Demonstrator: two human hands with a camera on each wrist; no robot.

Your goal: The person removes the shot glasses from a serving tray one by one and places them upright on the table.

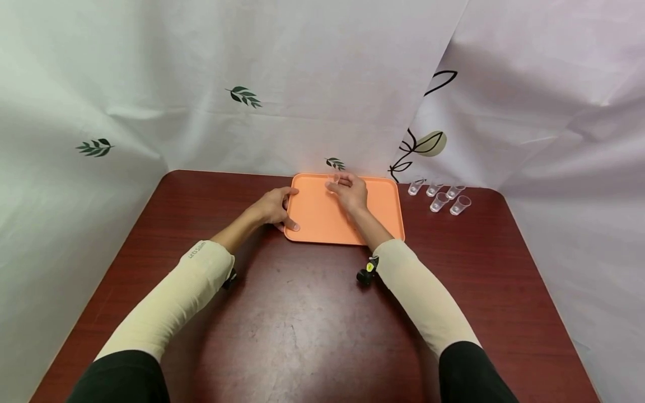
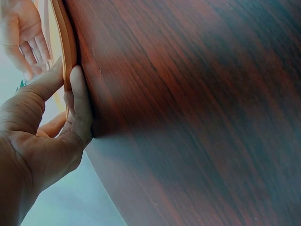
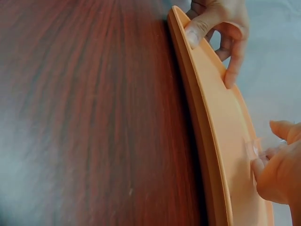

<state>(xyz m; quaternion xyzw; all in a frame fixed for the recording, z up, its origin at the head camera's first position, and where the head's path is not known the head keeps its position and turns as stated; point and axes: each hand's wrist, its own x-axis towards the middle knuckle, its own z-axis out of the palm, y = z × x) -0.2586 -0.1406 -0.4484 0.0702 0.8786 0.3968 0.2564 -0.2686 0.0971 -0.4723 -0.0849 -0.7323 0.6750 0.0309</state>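
An orange tray (image 1: 322,218) lies at the table's far edge. At its left end my left hand (image 1: 276,206) grips the rim; in the left wrist view the thumb (image 2: 49,81) is on the inner side and other fingers are outside. My right hand (image 1: 351,193) reaches over the tray's far half and holds a small clear plastic cup (image 1: 333,179) at its fingertips. The right wrist view shows that cup (image 3: 253,148) close over the tray's surface, partly hidden by the fingers.
Several more clear cups (image 1: 439,201) stand in a cluster on the table right of the tray. Dark reddish wood table (image 1: 282,313) stretches in front of the tray. A pale curtain (image 1: 302,84) with leaf prints hangs behind and along the sides.
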